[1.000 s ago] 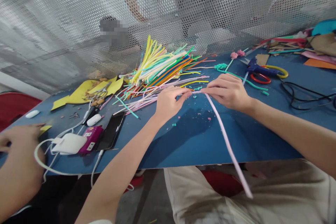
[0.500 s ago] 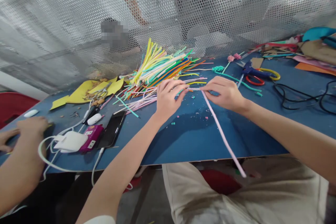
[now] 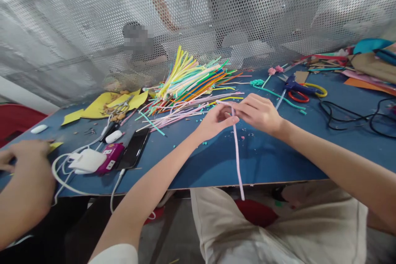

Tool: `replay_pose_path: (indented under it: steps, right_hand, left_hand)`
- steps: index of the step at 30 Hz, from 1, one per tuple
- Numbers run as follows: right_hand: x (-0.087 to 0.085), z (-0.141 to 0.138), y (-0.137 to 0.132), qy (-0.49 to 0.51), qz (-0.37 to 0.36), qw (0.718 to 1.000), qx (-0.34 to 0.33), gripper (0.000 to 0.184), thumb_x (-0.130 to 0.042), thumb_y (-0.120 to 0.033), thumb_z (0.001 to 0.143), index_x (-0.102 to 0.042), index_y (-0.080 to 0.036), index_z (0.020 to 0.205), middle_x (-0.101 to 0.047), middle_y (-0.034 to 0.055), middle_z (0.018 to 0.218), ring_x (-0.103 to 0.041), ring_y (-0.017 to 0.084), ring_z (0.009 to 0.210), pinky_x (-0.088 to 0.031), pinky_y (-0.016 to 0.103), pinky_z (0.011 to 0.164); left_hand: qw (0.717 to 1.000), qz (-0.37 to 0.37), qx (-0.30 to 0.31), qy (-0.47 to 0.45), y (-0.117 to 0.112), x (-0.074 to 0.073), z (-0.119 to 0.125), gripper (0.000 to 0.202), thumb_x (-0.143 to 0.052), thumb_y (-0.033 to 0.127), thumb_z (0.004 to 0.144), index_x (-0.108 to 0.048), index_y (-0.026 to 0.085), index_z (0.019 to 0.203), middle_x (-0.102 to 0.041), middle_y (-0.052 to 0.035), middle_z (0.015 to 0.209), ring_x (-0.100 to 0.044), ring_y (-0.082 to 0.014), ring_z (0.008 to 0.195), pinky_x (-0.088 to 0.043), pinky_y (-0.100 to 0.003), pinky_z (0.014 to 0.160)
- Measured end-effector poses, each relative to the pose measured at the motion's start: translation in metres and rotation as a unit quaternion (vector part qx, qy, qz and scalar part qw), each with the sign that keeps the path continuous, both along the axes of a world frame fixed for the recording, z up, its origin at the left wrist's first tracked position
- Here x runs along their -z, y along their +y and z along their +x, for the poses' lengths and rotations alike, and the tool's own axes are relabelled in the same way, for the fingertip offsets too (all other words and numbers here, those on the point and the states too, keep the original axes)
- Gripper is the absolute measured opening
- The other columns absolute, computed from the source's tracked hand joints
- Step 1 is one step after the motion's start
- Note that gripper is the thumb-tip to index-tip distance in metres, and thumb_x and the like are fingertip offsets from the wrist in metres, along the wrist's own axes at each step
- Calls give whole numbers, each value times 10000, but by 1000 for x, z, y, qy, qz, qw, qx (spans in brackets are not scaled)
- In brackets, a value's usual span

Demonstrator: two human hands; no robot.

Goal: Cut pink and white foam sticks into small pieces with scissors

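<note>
A long pale pink pipe cleaner hangs from between my two hands, down over the front edge of the blue table. My left hand pinches it near its top end. My right hand pinches the same stem just to the right, fingers closed. Behind my hands lies a big loose heap of coloured pipe cleaners, yellow, green, orange and pink.
Blue-handled scissors and black cables lie to the right. A phone, a magenta box and a white charger sit at the left. Another person's hand rests at the far left. A perforated metal screen backs the table.
The free end of the pink pipe cleaner has swung left, from slanting right to hanging almost straight down. My hands have come closer together on its top end.
</note>
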State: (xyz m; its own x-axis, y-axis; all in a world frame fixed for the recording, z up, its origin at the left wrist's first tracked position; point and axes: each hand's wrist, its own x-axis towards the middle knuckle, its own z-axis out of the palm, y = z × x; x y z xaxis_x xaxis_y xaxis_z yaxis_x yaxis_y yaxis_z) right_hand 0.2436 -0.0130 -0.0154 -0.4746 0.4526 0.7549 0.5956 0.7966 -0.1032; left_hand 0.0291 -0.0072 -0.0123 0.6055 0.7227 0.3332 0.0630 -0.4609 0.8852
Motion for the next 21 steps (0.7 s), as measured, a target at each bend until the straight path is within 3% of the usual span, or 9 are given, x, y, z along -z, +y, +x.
replay_pose_path:
  steps: [3,8,10,14,16,19,21]
  right_hand:
    - [0,-9,-5,46,-38,998,-7,258,-549,-250,969,-758,-294,1114,-739,66,945,-632,221,862,-533,413,825]
    - [-5,-21,-13,125,-111,986,13,255,-528,-301,983,-753,-281,1102,-762,45,949,-670,206,857,-541,402,849]
    - [-7,-23,-16,155,-138,978,2,255,-524,-323,988,-741,-264,1108,-766,43,973,-678,189,831,-550,380,838]
    - [-8,-23,-17,198,-213,957,-10,253,-559,-348,963,-679,-233,1153,-759,50,964,-698,187,850,-557,367,870]
    - [-6,-20,-15,198,-238,951,-1,282,-586,-354,940,-641,-216,1180,-751,62,968,-696,195,860,-553,379,892]
    - [-2,-16,-9,206,-259,943,-19,358,-608,-371,922,-605,-197,1235,-738,85,1037,-694,207,905,-558,387,885]
    - [1,-16,-5,227,-279,932,-39,398,-618,-403,917,-606,-201,1260,-731,86,1059,-697,211,923,-568,388,867]
  left_hand:
    - [1000,-22,-5,-16,-1,-2,1,605,-655,620,870,-545,198,1288,-698,-94,1042,-668,-165,803,-575,-323,737]
    - [998,-32,-45,-8,-3,-10,0,465,-588,548,946,-609,188,1240,-711,-63,918,-537,-90,550,-452,-238,493]
    - [997,8,-78,14,-2,-16,-2,411,-548,531,973,-655,185,1167,-714,-55,876,-532,-95,561,-431,-235,503]
    - [979,128,-133,81,1,-31,-10,384,-491,481,1011,-718,175,1054,-732,-52,847,-644,-150,748,-494,-268,675]
    - [969,155,-149,123,2,-37,-15,387,-482,468,1016,-729,170,1027,-744,-50,842,-647,-151,724,-491,-269,659]
    - [946,209,-167,184,2,-36,-18,348,-507,420,1009,-746,175,944,-750,-43,835,-654,-150,710,-488,-268,657]
    - [915,270,-197,227,1,-29,-16,308,-529,390,1000,-756,191,939,-753,-45,871,-673,-163,755,-488,-277,675]
